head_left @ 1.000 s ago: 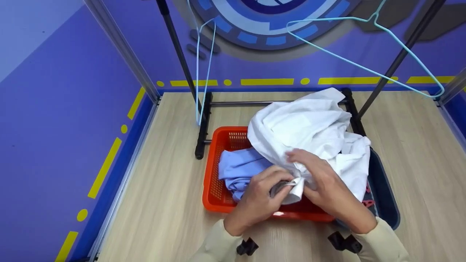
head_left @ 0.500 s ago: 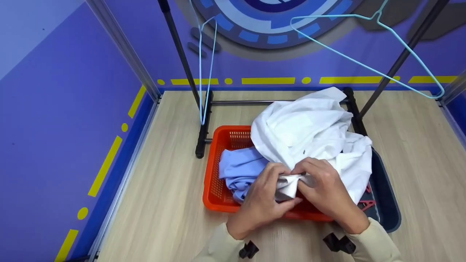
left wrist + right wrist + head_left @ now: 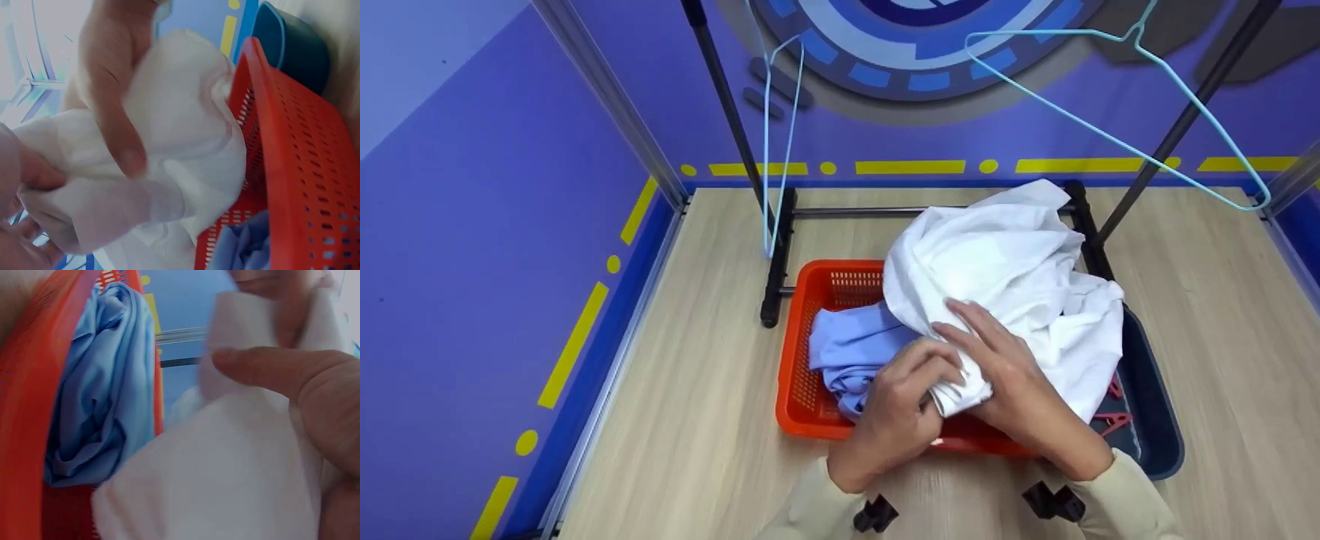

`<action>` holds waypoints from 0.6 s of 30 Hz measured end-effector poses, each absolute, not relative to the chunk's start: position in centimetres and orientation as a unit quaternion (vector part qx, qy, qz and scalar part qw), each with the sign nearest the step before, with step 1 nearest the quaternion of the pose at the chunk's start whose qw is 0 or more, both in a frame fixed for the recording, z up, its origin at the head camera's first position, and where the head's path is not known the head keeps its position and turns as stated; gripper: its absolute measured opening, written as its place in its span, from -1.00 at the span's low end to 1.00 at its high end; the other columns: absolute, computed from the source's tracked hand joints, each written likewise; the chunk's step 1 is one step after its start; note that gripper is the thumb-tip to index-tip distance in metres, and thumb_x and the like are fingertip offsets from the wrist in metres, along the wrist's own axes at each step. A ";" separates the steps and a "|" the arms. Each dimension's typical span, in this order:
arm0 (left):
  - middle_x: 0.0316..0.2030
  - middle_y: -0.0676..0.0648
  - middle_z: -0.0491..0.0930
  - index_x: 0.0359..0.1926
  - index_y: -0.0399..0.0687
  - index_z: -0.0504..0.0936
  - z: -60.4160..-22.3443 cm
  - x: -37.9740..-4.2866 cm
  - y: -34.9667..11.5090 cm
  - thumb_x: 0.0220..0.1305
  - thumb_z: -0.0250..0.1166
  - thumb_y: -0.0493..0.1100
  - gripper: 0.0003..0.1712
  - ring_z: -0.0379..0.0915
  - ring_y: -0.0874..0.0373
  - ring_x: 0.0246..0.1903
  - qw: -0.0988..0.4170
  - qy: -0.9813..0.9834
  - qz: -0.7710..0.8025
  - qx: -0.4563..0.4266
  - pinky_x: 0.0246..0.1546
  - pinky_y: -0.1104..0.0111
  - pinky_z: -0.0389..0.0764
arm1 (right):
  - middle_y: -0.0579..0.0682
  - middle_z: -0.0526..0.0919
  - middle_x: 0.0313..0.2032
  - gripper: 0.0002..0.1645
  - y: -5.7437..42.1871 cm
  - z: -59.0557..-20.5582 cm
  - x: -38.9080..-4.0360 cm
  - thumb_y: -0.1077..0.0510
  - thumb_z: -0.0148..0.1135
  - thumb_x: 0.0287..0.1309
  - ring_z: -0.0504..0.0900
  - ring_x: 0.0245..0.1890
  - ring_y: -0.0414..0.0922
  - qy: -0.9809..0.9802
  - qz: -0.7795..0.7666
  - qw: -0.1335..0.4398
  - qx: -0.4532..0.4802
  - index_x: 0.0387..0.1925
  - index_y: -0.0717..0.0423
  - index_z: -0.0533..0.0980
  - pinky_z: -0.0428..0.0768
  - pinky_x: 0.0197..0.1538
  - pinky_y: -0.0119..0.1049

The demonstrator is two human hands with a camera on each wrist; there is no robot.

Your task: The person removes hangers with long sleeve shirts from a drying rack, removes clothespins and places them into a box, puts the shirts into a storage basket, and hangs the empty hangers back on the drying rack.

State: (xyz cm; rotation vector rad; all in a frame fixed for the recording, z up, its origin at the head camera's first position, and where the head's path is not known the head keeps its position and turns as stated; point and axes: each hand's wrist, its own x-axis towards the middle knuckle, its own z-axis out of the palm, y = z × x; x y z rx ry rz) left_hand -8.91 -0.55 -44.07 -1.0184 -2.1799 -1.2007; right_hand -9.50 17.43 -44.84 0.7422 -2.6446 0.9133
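A crumpled white shirt [image 3: 990,255] drapes over the right part of a red basket [image 3: 829,429] and a dark bin beside it. My left hand [image 3: 901,401] pinches its sleeve end, a cuff-like folded edge [image 3: 107,216]. My right hand [image 3: 1011,375] holds the sleeve close by, its fingers stretched over the cloth in the head view. Its thumb [image 3: 259,368] lies on the cuff in the right wrist view. A bunched blue garment [image 3: 855,349] rests inside the basket, left of the shirt. Parts of both hands are hidden by cloth.
The dark bin [image 3: 1161,420] stands right of the basket, with red clothespins [image 3: 1112,421] in it. Behind is a black rack [image 3: 787,225]. Light blue hangers hang at left [image 3: 769,150] and right [image 3: 1200,109]. A purple wall [image 3: 495,247] borders the table.
My right hand's fingers pinched the sleeve half a second ago; now they stretch up over the cloth. The left fingers have curled in closer on the cuff, which has turned downward.
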 end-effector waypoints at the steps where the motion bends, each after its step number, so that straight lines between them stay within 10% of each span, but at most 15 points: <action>1: -0.17 0.01 0.53 -0.38 -0.05 0.56 -43.9 -8.8 -0.5 -0.16 0.14 -0.53 -0.66 0.49 0.24 -0.10 0.230 -0.780 -0.434 -0.388 0.03 0.55 0.49 | -0.01 0.21 0.44 -0.18 17.4 -45.1 -9.6 0.18 0.46 -0.04 0.18 0.43 0.11 -0.908 0.304 0.130 0.257 0.30 -0.16 0.40 0.35 0.21 0.23; 18: -0.25 -0.08 0.56 -0.42 -0.09 0.58 -39.6 -6.0 -2.8 -0.05 0.25 -0.50 -0.76 0.54 0.16 -0.14 0.160 -0.669 -0.545 -0.480 0.03 0.35 0.58 | 0.01 0.47 0.30 -0.90 19.6 -46.2 -12.0 0.22 0.35 -0.03 0.25 0.40 0.19 -0.891 0.302 0.287 0.181 -0.46 -0.06 0.60 -0.05 0.25 0.54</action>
